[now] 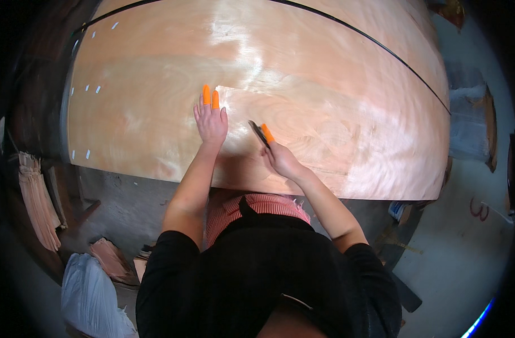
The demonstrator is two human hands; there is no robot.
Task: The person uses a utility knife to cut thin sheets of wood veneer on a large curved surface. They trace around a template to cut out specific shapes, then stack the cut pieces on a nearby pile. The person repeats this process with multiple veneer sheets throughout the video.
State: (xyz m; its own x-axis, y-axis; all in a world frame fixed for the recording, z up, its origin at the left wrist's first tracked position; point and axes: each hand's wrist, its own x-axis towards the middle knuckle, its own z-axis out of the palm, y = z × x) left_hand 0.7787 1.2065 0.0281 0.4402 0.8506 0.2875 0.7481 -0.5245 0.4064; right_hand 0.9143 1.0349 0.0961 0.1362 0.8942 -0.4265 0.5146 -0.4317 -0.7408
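Both hands (pixel 211 121) flat-reaching over veneer sheet (pixel 325 84)

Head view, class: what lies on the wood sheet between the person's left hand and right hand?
Only bare veneer sheet. The left hand presses flat on it; the right hand holds a dark knife to its surface. The head view shows nothing else between them.

A left hand (pixel 211 121) lies flat on a veneer sheet (pixel 336 84) covering the surface; just right of it, the right hand (pixel 280 159) holds a knife (pixel 258 133) on the sheet
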